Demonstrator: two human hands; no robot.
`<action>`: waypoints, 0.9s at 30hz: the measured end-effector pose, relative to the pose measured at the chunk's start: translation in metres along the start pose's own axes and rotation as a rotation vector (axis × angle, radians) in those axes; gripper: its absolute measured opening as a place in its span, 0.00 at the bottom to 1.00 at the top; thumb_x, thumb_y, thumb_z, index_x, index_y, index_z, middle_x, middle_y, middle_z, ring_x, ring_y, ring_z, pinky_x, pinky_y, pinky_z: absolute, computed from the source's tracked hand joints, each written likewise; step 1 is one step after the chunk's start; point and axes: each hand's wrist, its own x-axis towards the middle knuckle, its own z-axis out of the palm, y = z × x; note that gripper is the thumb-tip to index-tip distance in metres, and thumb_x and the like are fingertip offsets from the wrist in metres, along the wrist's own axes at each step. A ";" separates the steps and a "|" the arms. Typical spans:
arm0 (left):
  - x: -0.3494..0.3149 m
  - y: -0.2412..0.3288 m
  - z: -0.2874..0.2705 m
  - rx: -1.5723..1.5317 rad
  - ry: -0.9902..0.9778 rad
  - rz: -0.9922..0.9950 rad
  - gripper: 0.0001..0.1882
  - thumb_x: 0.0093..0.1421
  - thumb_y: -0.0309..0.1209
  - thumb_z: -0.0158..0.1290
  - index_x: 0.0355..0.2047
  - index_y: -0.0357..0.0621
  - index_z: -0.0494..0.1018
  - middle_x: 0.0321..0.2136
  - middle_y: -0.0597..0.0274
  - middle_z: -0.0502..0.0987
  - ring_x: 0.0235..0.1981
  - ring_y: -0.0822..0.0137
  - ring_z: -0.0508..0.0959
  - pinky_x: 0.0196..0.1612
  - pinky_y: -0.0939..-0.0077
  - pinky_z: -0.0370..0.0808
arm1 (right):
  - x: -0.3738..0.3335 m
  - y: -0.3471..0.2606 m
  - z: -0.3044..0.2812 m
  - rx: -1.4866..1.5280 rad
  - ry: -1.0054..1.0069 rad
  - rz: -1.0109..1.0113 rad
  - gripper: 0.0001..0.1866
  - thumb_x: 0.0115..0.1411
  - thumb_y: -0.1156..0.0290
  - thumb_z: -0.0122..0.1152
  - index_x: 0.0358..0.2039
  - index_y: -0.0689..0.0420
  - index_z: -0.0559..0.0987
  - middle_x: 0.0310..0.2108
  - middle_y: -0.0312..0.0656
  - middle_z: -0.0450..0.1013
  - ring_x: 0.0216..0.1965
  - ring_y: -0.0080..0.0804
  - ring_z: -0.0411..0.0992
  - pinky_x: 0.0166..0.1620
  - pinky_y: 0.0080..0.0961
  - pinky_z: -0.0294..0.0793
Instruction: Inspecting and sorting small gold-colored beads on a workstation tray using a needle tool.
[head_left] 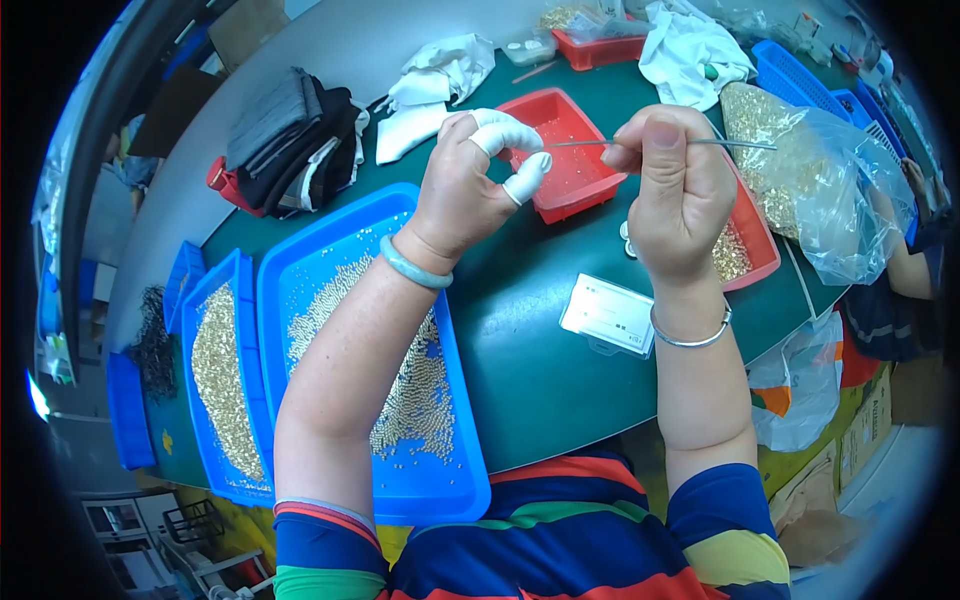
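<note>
My left hand point(462, 185) wears white finger covers on its thumb and forefinger. Their tips are pinched near the left end of a thin metal rod point(740, 145); whatever small part may sit between them is too small to make out. My right hand point(682, 185) grips the rod between thumb and fingers, and it sticks out on both sides, roughly level. Below and between the hands stands a shallow red tray point(575, 208) with a few tiny pieces in it. Under my right wrist, another red tray point(768, 268) holds small gold-coloured parts point(730, 257).
A large blue tray point(478, 485) with many small round parts lies under my left forearm. Left of it, a narrower blue tray point(262, 400) holds gold-coloured pieces. A white flat case point(610, 312) lies on the green table point(530, 400). Folded dark clothes point(290, 140) and a plastic bag point(840, 190) flank the hands.
</note>
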 end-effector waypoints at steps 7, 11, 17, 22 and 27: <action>0.008 0.000 -0.004 0.031 -0.023 0.050 0.08 0.47 0.26 0.61 0.29 0.43 0.74 0.30 0.60 0.74 0.30 0.67 0.72 0.35 0.76 0.71 | 0.008 0.002 0.001 -0.013 0.026 -0.050 0.11 0.64 0.69 0.47 0.28 0.61 0.71 0.22 0.40 0.71 0.21 0.25 0.70 0.23 0.17 0.67; 0.007 0.002 -0.004 0.014 -0.005 0.029 0.08 0.47 0.26 0.61 0.28 0.43 0.74 0.29 0.61 0.74 0.32 0.66 0.73 0.37 0.75 0.70 | 0.007 -0.002 -0.001 -0.046 -0.029 -0.018 0.13 0.66 0.68 0.43 0.29 0.62 0.70 0.25 0.39 0.69 0.24 0.20 0.68 0.28 0.15 0.69; 0.007 0.002 -0.003 -0.004 0.024 -0.019 0.07 0.44 0.25 0.61 0.25 0.44 0.75 0.28 0.64 0.76 0.34 0.64 0.73 0.41 0.73 0.67 | 0.006 0.002 0.001 -0.086 -0.060 -0.038 0.12 0.66 0.68 0.44 0.29 0.62 0.71 0.25 0.39 0.70 0.24 0.21 0.69 0.28 0.16 0.69; 0.008 0.000 -0.004 -0.005 0.034 -0.012 0.06 0.44 0.25 0.60 0.25 0.44 0.75 0.28 0.63 0.76 0.35 0.63 0.73 0.42 0.72 0.67 | 0.007 0.003 0.006 -0.108 -0.083 -0.083 0.11 0.65 0.69 0.45 0.29 0.63 0.71 0.25 0.40 0.71 0.24 0.23 0.70 0.28 0.16 0.69; 0.006 -0.001 -0.009 0.038 -0.025 -0.041 0.07 0.45 0.26 0.60 0.27 0.44 0.75 0.28 0.63 0.76 0.32 0.65 0.73 0.40 0.73 0.69 | 0.005 0.004 0.011 -0.132 -0.096 -0.173 0.11 0.65 0.70 0.46 0.29 0.63 0.71 0.24 0.42 0.71 0.24 0.26 0.70 0.27 0.18 0.69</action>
